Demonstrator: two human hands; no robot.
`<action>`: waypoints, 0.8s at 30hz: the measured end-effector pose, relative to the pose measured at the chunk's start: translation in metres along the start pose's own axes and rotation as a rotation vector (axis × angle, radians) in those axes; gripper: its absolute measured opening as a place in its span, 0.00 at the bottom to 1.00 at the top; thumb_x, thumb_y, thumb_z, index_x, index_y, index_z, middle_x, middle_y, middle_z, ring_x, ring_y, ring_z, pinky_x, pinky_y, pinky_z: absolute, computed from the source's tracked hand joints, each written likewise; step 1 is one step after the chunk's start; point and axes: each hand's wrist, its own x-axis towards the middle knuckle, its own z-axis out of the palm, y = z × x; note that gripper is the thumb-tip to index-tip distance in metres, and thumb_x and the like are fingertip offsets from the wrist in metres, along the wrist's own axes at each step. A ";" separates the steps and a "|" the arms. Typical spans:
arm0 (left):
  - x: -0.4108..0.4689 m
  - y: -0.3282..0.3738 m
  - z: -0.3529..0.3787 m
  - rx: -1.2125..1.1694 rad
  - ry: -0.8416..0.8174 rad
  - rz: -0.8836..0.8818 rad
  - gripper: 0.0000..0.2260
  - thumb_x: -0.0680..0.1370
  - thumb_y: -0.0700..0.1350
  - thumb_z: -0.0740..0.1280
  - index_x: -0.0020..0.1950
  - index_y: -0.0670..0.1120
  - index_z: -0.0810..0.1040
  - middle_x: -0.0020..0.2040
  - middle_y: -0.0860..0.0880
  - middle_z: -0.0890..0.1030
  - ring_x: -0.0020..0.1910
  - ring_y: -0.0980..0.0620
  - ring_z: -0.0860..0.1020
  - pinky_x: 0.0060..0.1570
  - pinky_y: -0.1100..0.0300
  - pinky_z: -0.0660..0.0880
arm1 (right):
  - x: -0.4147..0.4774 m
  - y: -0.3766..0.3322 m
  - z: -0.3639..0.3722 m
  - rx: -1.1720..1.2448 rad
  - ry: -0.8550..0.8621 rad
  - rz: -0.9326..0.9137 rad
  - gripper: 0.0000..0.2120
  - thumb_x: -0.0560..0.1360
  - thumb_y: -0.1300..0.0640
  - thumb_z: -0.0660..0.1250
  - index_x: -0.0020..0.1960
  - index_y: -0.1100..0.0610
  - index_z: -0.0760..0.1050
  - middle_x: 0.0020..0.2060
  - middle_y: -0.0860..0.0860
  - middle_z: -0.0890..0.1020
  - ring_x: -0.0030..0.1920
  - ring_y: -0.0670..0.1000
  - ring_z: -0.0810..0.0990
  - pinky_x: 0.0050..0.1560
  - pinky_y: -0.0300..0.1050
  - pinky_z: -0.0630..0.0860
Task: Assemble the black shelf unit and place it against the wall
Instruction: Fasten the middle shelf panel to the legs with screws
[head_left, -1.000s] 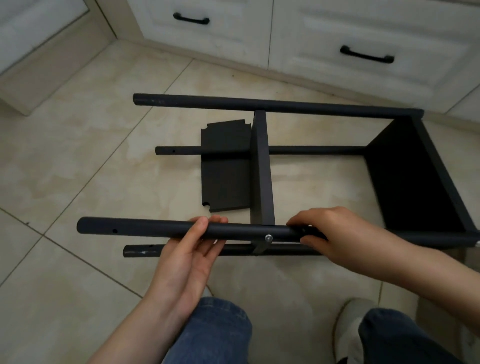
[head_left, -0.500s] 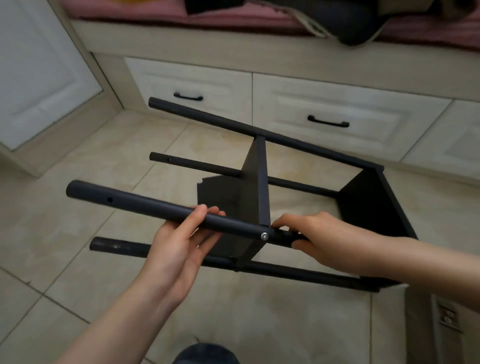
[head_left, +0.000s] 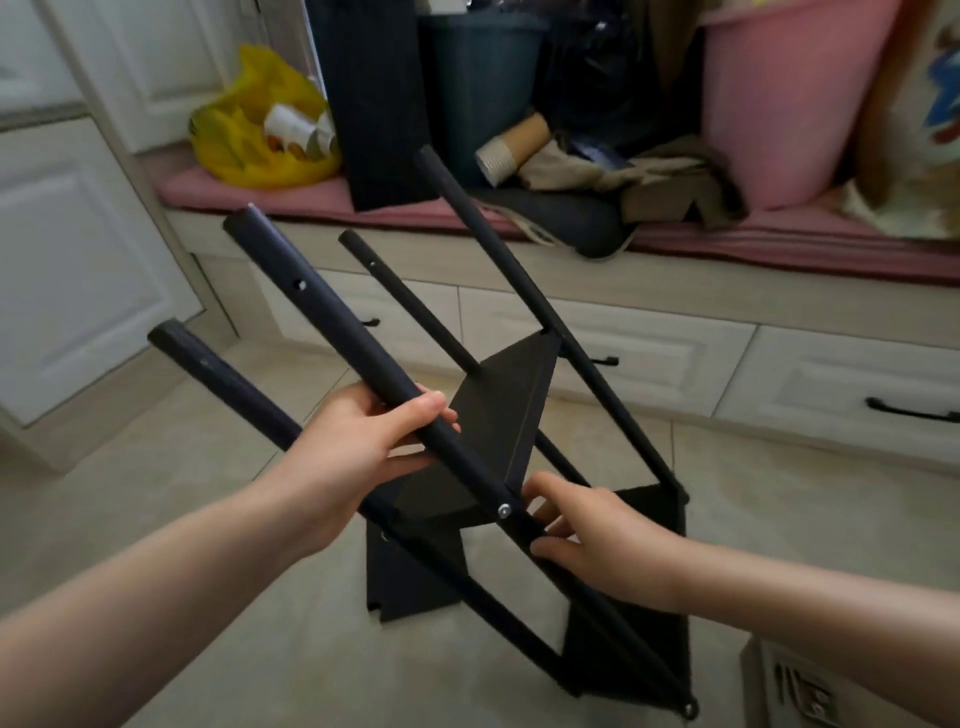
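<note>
Pale floor tiles (head_left: 779, 493) run up to a cushioned bench (head_left: 311, 200) with drawers (head_left: 857, 395) beneath it. In front of that bench the black shelf unit (head_left: 498, 415) leans tilted, its foot on the tiles and its four poles slanting up toward the cushion with their free ends bare. The left hand (head_left: 358, 447) has its fingers wrapped round the nearest pole (head_left: 332, 322). The right hand (head_left: 597, 540) curls round the same pole lower down, just past a silver screw (head_left: 503, 510) at the middle shelf. A loose black panel (head_left: 405, 577) lies flat on the floor under the frame, on the side away from the bench.

The weak spot looks to be the open top. Empty holes show near the pole ends and nothing ties them together, so lifting by one pole could rack the frame or strain that screw. The foot could skid on smooth tile. The far poles point toward a yellow bag (head_left: 249, 140) and other clutter on the bench, so a wide swing could knock them. The loose panel could get stepped on.
</note>
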 end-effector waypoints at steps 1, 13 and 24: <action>-0.001 0.007 0.004 0.051 -0.020 0.005 0.07 0.79 0.42 0.69 0.55 0.40 0.79 0.47 0.43 0.87 0.51 0.48 0.86 0.52 0.51 0.82 | -0.005 0.001 -0.001 0.032 0.002 -0.003 0.18 0.80 0.59 0.65 0.66 0.43 0.67 0.62 0.48 0.78 0.59 0.45 0.79 0.56 0.40 0.79; -0.047 0.039 0.049 0.387 -0.123 0.055 0.07 0.80 0.45 0.69 0.53 0.41 0.81 0.44 0.48 0.87 0.45 0.56 0.85 0.41 0.64 0.81 | -0.062 0.011 0.003 0.292 -0.069 -0.016 0.20 0.79 0.62 0.66 0.68 0.48 0.71 0.62 0.48 0.79 0.61 0.46 0.80 0.63 0.44 0.77; -0.084 0.030 0.030 0.575 -0.021 0.194 0.09 0.80 0.41 0.67 0.41 0.41 0.82 0.38 0.47 0.86 0.42 0.52 0.85 0.53 0.50 0.81 | -0.098 0.043 -0.083 0.299 0.503 0.329 0.10 0.80 0.57 0.65 0.60 0.57 0.74 0.51 0.54 0.81 0.51 0.52 0.81 0.52 0.49 0.81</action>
